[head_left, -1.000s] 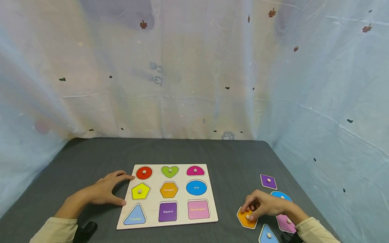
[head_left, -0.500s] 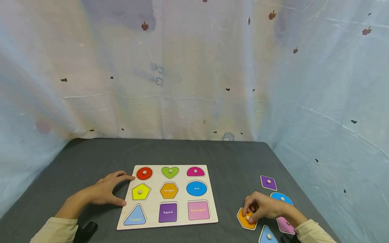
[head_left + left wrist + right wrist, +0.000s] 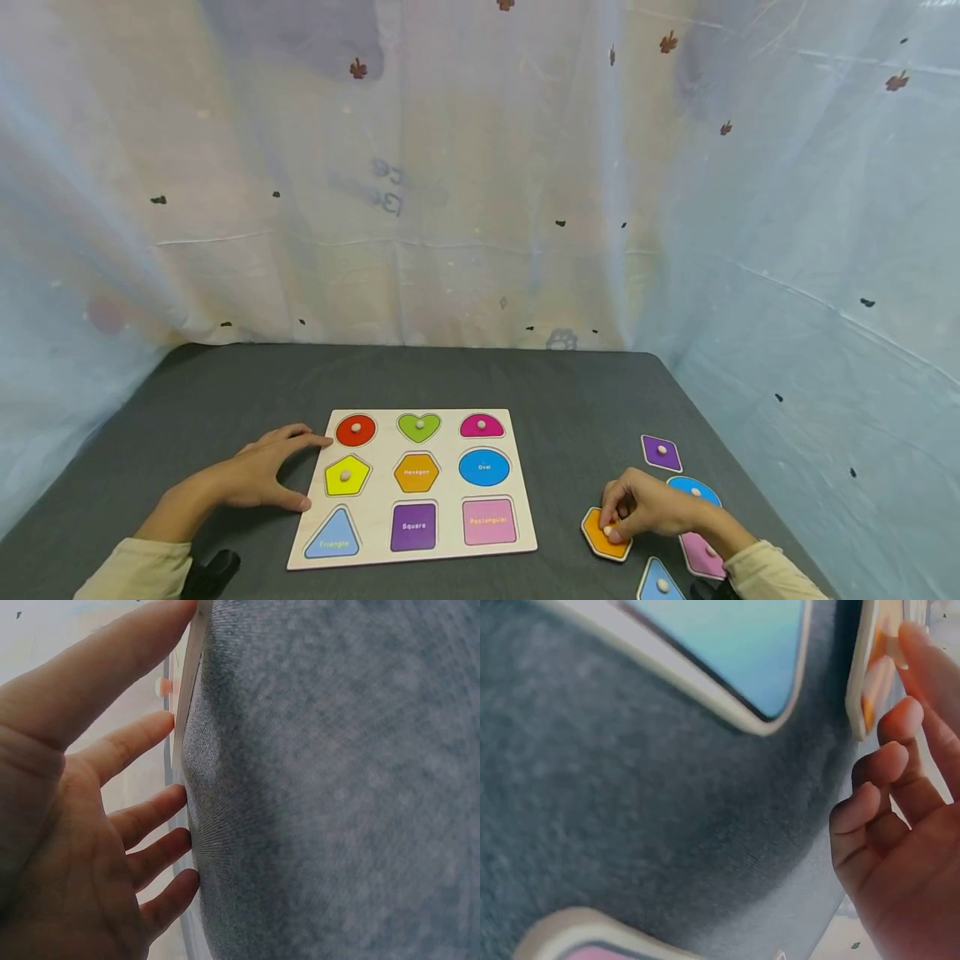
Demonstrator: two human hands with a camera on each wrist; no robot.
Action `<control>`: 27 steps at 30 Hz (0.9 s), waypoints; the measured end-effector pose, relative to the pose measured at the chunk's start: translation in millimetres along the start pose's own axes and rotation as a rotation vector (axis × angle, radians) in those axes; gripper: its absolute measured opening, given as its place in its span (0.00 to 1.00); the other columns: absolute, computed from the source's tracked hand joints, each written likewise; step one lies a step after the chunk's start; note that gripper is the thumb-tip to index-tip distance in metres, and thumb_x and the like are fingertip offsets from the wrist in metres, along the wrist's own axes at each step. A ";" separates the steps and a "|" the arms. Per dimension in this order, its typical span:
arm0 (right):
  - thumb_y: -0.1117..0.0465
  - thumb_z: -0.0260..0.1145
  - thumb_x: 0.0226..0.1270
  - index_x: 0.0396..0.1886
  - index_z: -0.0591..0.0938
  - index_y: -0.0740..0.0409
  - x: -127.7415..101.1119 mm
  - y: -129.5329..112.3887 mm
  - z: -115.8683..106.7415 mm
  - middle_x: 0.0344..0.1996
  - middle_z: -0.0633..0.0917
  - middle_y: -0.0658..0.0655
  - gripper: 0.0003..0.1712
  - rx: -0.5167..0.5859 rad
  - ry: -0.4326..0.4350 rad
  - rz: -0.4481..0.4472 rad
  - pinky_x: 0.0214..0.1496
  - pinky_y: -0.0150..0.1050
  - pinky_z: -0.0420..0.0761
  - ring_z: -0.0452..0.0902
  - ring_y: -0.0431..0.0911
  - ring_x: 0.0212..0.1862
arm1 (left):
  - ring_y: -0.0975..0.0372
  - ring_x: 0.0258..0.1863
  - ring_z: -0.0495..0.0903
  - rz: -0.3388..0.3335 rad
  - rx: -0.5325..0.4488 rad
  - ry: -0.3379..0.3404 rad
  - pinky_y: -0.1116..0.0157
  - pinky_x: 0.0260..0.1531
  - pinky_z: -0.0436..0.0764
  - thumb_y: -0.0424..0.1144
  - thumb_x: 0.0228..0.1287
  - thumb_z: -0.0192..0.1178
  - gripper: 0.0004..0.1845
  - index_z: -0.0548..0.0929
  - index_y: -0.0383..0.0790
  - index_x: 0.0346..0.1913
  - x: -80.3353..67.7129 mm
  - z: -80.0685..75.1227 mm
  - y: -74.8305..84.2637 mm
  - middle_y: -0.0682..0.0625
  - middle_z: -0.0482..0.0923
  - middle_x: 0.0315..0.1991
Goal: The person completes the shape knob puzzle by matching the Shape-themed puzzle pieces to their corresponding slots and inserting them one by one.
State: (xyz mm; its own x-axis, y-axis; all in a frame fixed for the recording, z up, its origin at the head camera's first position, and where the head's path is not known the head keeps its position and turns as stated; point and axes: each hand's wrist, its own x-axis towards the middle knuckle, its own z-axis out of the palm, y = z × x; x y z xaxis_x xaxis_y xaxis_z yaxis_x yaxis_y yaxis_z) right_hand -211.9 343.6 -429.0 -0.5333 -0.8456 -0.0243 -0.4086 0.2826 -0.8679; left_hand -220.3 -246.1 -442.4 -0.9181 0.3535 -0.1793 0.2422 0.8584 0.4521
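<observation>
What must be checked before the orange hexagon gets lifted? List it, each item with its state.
1. Right hand pinches the knob of the orange hexagon: ok.
2. Hexagon lies flat on the table, not under the other loose pieces: ok.
3. Hexagon slot on the board is vacant: ok.
4. Left hand steadies the board's left edge: ok.
5. Path from hexagon to board has nothing in it: ok.
6. Firmness of the pinch: cannot tell.
</observation>
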 end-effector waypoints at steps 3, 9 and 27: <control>0.68 0.72 0.63 0.38 0.88 0.69 0.3 -0.6 -2.6 0.31 0.84 0.73 0.07 0.005 0.030 0.004 0.31 0.27 0.79 0.73 0.31 0.32 | 0.32 0.68 0.61 0.005 -0.004 0.002 0.25 0.59 0.61 0.57 0.45 0.78 0.47 0.71 0.52 0.71 -0.2 0.4 -0.5 0.33 0.62 0.71; 0.68 0.71 0.64 0.38 0.88 0.69 5.2 -4.6 -6.6 0.31 0.84 0.73 0.07 0.012 0.068 0.003 0.32 0.28 0.82 0.75 0.28 0.34 | 0.32 0.68 0.60 0.002 -0.014 -0.004 0.25 0.60 0.60 0.57 0.45 0.78 0.48 0.71 0.52 0.71 -0.7 0.9 -1.0 0.33 0.61 0.72; 0.67 0.71 0.65 0.38 0.88 0.66 34.5 -18.3 -11.4 0.30 0.85 0.70 0.05 -0.074 0.131 0.042 0.32 0.29 0.83 0.76 0.31 0.31 | 0.32 0.68 0.61 0.007 -0.011 -0.004 0.24 0.59 0.60 0.57 0.45 0.78 0.47 0.72 0.52 0.71 -1.7 -1.5 1.7 0.32 0.62 0.72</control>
State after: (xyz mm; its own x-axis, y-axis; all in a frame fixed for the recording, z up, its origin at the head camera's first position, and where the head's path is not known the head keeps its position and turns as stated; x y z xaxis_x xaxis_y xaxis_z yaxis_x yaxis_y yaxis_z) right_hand -231.2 314.4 -408.3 -0.6413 -0.7672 0.0092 -0.4347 0.3535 -0.8283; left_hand -218.8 -245.8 -440.0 -0.9152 0.3608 -0.1793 0.2452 0.8519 0.4627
